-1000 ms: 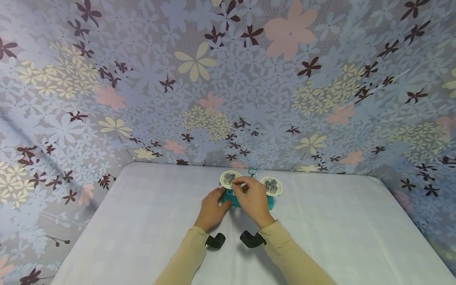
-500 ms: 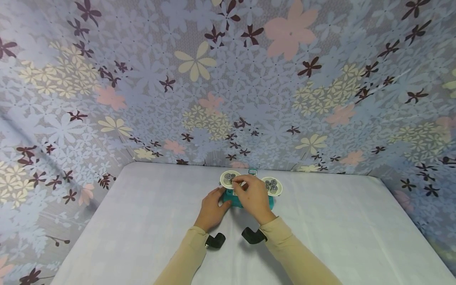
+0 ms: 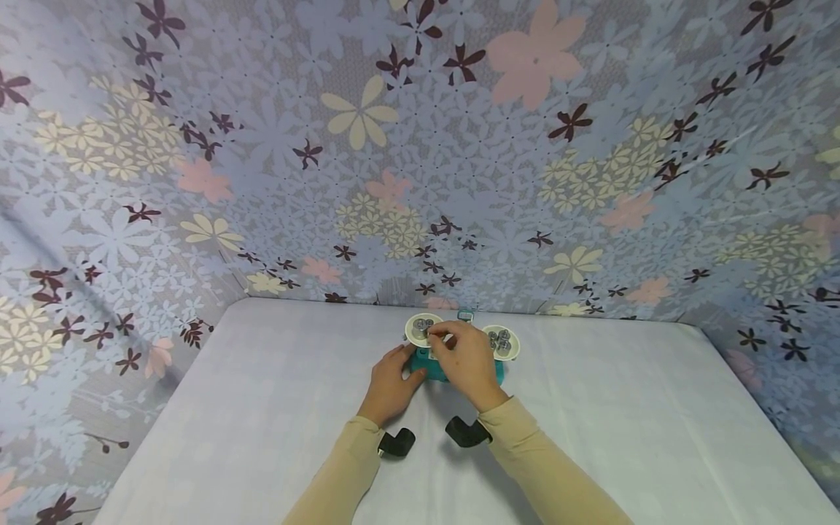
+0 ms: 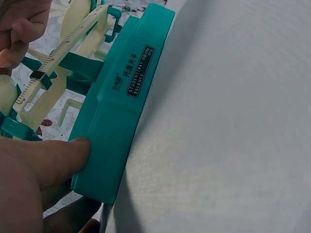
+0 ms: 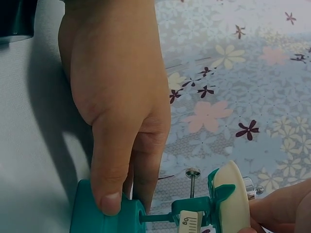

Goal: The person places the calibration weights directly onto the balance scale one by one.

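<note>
A teal tray balance [image 3: 426, 370] with two cream pans stands at the far side of the table. My left hand [image 3: 389, 388] grips the left end of its base, the thumb [image 4: 73, 153] on the front face and the other fingers round the end. My right hand [image 3: 467, 362] reaches over the balance, thumb and forefinger pinched at the left pan [image 3: 411, 340]. A small metal weight seems to lie between those fingertips, mostly hidden. Metal weights [image 3: 420, 326] stand in that pan. Several more metal weights [image 3: 504, 340] sit in the right pan, partly behind my right hand.
The ruled beam with a black rider [image 4: 38, 75] runs between the pans. A teal frame [image 3: 466, 315] rises behind the balance. A pale cloth covers the table [image 3: 610, 423]. Flowered fabric [image 3: 420, 182] stands close behind. Black wrist mounts [image 3: 397, 442] jut inward from both sleeves.
My right forearm and wrist have shifted slightly to the right, with its fingertips staying at the left pan. The left hand keeps its place on the base.
</note>
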Demonstrator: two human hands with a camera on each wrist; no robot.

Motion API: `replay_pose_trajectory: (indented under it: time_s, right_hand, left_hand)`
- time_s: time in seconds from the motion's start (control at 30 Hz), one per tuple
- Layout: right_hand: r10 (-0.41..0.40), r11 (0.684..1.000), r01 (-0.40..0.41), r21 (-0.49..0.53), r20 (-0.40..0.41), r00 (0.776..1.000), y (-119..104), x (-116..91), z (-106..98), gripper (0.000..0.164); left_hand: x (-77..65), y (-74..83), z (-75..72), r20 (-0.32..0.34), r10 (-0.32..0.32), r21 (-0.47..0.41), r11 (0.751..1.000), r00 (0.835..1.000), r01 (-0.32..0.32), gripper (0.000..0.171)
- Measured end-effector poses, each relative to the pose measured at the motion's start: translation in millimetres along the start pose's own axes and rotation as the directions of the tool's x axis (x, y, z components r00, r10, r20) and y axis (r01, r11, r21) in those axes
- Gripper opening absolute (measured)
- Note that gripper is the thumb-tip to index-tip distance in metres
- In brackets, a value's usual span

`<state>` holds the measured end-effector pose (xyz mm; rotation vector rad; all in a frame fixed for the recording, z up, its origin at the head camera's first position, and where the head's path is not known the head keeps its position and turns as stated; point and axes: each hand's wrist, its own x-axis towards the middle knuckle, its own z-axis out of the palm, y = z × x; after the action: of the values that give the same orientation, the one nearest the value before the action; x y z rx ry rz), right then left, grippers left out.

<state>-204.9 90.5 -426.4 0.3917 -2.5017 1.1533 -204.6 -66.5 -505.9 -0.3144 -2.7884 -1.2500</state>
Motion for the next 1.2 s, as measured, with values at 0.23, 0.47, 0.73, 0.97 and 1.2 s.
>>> replay_pose_trajectory:
  time_s: [0.23, 0.47, 0.73, 0.97, 1.2]
  right_hand:
    - [-0.001, 1.000, 0.001, -0.002, -0.007, 1.000, -1.2, 1.0, -1.7, 0.008]
    - [-0.022, 1.000, 0.023, 0.006, -0.024, 0.999, -1.5, -2.6, -7.0, 0.009]
    - [-0.037, 0.999, 0.038, 0.007, -0.039, 0.999, 0.4, -8.2, -12.7, 0.010]
    - [-0.035, 0.999, 0.034, -0.011, -0.027, 0.999, 4.1, -17.3, -18.9, 0.010]
    - [-0.025, 0.999, 0.024, -0.034, -0.030, 0.999, 14.2, -21.8, -25.4, 0.008]
  left_hand:
    - [1.2, -1.2, 0.6, -0.007, 0.015, -0.002, 1.000, 1.000, -0.015, 0.054]
    - [-1.4, 1.6, -1.0, -0.003, 0.027, -0.009, 1.000, 1.000, -0.027, 0.053]
    - [-1.2, 1.7, -1.5, -0.014, 0.025, 0.009, 1.000, 1.000, -0.025, 0.053]
    - [-1.2, 1.2, -2.1, -0.013, 0.010, -0.007, 1.000, 1.000, -0.010, 0.054]
    - [-0.1, -1.7, -5.9, 0.024, -0.019, -0.041, 0.999, 1.000, 0.020, 0.058]
